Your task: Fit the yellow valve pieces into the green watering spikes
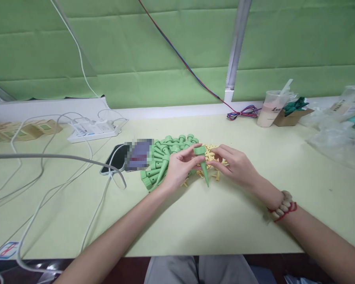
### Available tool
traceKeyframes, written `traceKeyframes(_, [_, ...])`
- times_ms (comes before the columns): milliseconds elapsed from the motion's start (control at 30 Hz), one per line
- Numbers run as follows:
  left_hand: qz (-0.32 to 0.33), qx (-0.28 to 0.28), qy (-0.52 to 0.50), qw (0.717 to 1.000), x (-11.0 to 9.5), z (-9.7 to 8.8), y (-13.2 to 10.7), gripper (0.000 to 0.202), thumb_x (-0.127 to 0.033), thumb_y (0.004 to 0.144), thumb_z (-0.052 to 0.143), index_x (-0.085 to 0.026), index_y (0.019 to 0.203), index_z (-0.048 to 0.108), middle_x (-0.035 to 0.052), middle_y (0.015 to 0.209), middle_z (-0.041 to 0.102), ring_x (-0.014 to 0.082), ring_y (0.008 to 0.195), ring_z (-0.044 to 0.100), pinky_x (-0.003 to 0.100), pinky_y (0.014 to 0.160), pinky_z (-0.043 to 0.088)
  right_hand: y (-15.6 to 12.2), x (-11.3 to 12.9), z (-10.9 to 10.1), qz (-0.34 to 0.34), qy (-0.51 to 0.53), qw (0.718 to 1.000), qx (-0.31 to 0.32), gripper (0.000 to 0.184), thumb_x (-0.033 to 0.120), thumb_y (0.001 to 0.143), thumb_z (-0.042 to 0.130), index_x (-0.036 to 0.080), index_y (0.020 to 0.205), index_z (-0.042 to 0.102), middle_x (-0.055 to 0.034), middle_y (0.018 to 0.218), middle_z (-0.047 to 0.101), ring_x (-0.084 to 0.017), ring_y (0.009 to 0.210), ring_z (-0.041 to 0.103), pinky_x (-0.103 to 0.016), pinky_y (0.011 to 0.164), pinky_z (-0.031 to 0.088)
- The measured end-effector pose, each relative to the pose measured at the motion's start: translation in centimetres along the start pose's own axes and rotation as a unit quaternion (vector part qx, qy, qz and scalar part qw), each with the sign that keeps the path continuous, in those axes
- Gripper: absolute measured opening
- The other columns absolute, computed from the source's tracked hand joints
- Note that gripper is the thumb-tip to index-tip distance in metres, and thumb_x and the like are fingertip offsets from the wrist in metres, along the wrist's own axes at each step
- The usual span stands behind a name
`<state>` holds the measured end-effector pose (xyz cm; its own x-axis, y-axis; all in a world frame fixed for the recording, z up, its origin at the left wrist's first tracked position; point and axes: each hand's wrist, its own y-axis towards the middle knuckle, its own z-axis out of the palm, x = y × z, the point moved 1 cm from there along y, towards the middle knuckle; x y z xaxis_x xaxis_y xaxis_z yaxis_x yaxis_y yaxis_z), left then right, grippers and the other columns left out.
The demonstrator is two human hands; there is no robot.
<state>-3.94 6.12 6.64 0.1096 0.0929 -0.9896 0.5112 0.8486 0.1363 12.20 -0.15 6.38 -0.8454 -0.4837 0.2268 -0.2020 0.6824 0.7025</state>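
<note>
My left hand pinches a green cone-shaped plastic spike near its wide top, point hanging down over the table. My right hand is beside it, fingers curled over a heap of small yellow plastic pieces; whether it grips one is hidden. Behind my left hand lies a pile of several more green spikes, lined up side by side.
A phone lies left of the pile, with cables running to a white power strip. A plastic cup with a straw, a cardboard box and clear bags stand at the back right. A green partition rises behind the table.
</note>
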Motion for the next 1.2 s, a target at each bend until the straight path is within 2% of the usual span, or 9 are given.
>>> traceKeyframes(133, [-0.001,0.012,0.007,1.0,0.0,0.2,-0.1,0.048,-0.03,0.064,0.072,-0.019,0.11,0.065,-0.002,0.064,0.058,0.0107,0.062,0.057,0.024,0.06,0.054,0.0,0.2,0.2,-0.029,-0.039,0.999,-0.005,0.033,0.037,0.092,0.036,0.018,0.068,0.05,-0.0026,0.061,0.05,-0.013,0.055,0.045,-0.025,0.053,0.034])
traceKeyframes(267, [0.002,0.035,0.023,0.999,0.2,0.5,-0.4,0.047,-0.028,0.063,0.072,-0.017,0.108,0.066,-0.0039,0.057,0.054,0.0086,0.057,0.054,0.022,0.059,0.052,-0.2,1.2,0.8,0.093,0.11,0.99,0.005,0.044,0.039,0.094,0.028,0.019,0.057,0.042,0.0008,0.053,0.043,-0.011,0.049,0.041,-0.024,0.051,0.033])
traceKeyframes(367, [0.018,0.031,0.041,0.999,0.4,0.5,-0.5,0.045,-0.025,0.063,0.072,-0.017,0.107,0.067,-0.0038,0.058,0.055,0.0077,0.055,0.053,0.021,0.059,0.051,-0.2,1.7,1.5,0.265,0.289,0.918,0.065,0.051,0.05,0.091,0.026,0.02,0.051,0.036,0.004,0.045,0.034,-0.009,0.042,0.037,-0.023,0.047,0.035])
traceKeyframes(467, [0.029,0.026,0.056,0.998,0.4,0.5,-0.5,0.044,-0.024,0.062,0.073,-0.018,0.105,0.068,-0.0033,0.059,0.057,0.0076,0.054,0.052,0.022,0.058,0.051,-0.2,1.9,1.8,0.335,0.403,0.842,0.131,0.055,0.057,0.089,0.023,0.021,0.049,0.033,0.0065,0.043,0.025,-0.008,0.036,0.03,-0.023,0.043,0.037])
traceKeyframes(533, [0.01,0.029,0.039,0.999,0.3,0.4,-0.4,0.045,-0.027,0.061,0.073,-0.017,0.105,0.068,-0.0025,0.06,0.058,0.009,0.055,0.054,0.024,0.058,0.052,-0.2,1.7,1.5,0.314,0.361,0.869,0.123,0.054,0.056,0.089,0.024,0.02,0.052,0.038,0.0056,0.045,0.029,-0.009,0.039,0.033,-0.024,0.045,0.038])
traceKeyframes(633, [-0.022,0.024,-0.001,0.999,0.1,0.4,-0.2,0.048,-0.03,0.061,0.073,-0.018,0.107,0.066,-0.0016,0.063,0.06,0.0108,0.06,0.058,0.025,0.059,0.054,0.1,1.1,0.5,0.217,0.194,0.953,0.08,0.038,0.049,0.089,0.036,0.018,0.073,0.053,0.0011,0.058,0.048,-0.012,0.052,0.046,-0.025,0.053,0.039])
traceKeyframes(733, [-0.037,0.016,-0.019,0.999,-0.1,0.3,-0.1,0.049,-0.032,0.061,0.074,-0.018,0.108,0.066,-0.0014,0.065,0.06,0.0116,0.063,0.058,0.024,0.058,0.054,0.4,0.3,-0.4,0.085,0.097,0.987,0.098,0.027,0.039,0.092,0.036,0.019,0.094,0.054,-0.0049,0.081,0.058,-0.016,0.072,0.055,-0.027,0.064,0.042])
traceKeyframes(933, [-0.049,0.013,-0.016,0.999,0.1,0.3,-0.2,0.048,-0.031,0.06,0.075,-0.017,0.105,0.067,-0.0026,0.062,0.057,0.0103,0.061,0.056,0.024,0.057,0.053,0.4,-0.4,-0.6,-0.019,-0.002,0.991,0.135,0.042,0.04,0.095,0.022,0.017,0.085,0.056,-0.0099,0.08,0.057,-0.02,0.075,0.054,-0.03,0.064,0.042])
traceKeyframes(1200, [0.025,0.013,0.068,0.997,0.2,0.0,-0.3,0.043,-0.026,0.062,0.072,-0.017,0.104,0.068,-0.0016,0.06,0.059,0.0092,0.056,0.054,0.023,0.06,0.052,0.0,0.5,0.7,0.089,0.166,0.97,0.154,0.052,0.044,0.095,0.016,0.019,0.063,0.05,-0.0007,0.057,0.052,-0.012,0.053,0.049,-0.026,0.057,0.039])
